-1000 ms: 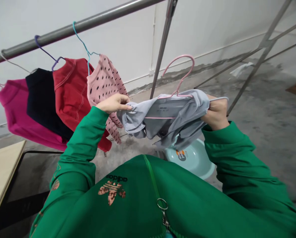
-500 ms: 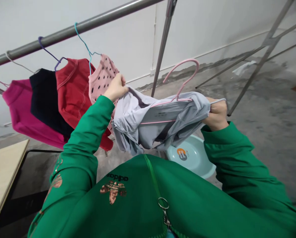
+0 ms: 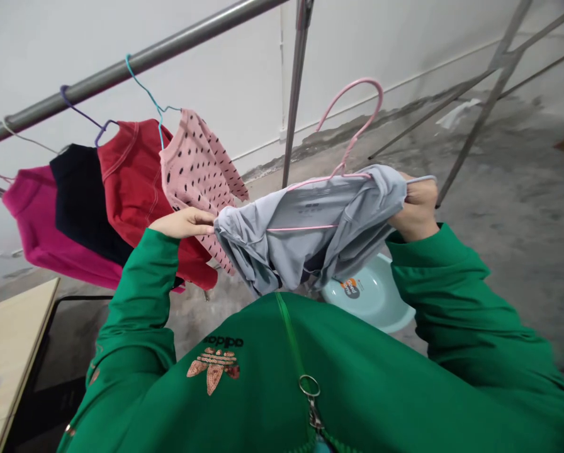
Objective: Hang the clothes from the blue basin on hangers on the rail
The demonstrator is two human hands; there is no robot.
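Note:
A light grey shirt [image 3: 310, 220] is stretched between my two hands, with a pink hanger [image 3: 355, 135] inside its neck opening and the hook standing up above the cloth. My left hand [image 3: 185, 223] pinches the shirt's left shoulder edge between thumb and fingers. On the other side my right hand [image 3: 417, 207] is closed around the shirt's right end, and a thin grey strip of cloth or cord sticks out past it. Just behind my left hand hangs a pink spotted top [image 3: 199, 163] on a turquoise hanger [image 3: 145, 85].
A metal rail [image 3: 178, 44] crosses the upper left, carrying red [image 3: 133, 170], black [image 3: 86, 195] and magenta [image 3: 50, 220] garments. Below the shirt, a pale blue basin [image 3: 376, 296] stands on the floor. Rack poles [image 3: 296, 82] rise behind; a wooden board [image 3: 12, 340] lies lower left.
My left hand has moved down and left, drawing the shirt's left shoulder over the hanger and away from the spotted top. My right hand keeps its hold at nearly the same place.

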